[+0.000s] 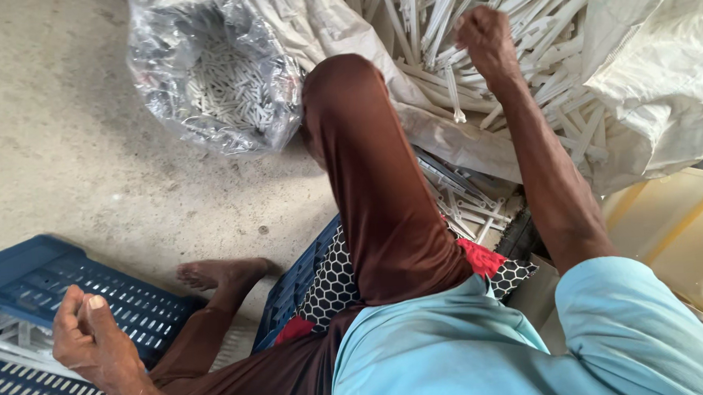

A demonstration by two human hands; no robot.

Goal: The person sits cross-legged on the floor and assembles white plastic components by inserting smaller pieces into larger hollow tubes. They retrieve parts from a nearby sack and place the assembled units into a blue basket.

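My right hand (485, 40) reaches into a big white sack (662, 73) full of long white plastic pieces (549, 23), its fingers closed around some of them. My left hand (89, 337) hangs low at the left, fingers curled loosely with nothing visible in them, above a blue slatted crate (31, 275) that holds a few white plastic pieces (10, 339). My raised knee in brown cloth (366, 181) stands between the two hands.
A clear plastic bag (211, 69) of small white pieces lies on the concrete floor (56, 131). I sit on a patterned cushion (332, 285) on another blue crate. My bare foot (224, 272) rests on the floor. A pale yellow stool (685, 230) stands at right.
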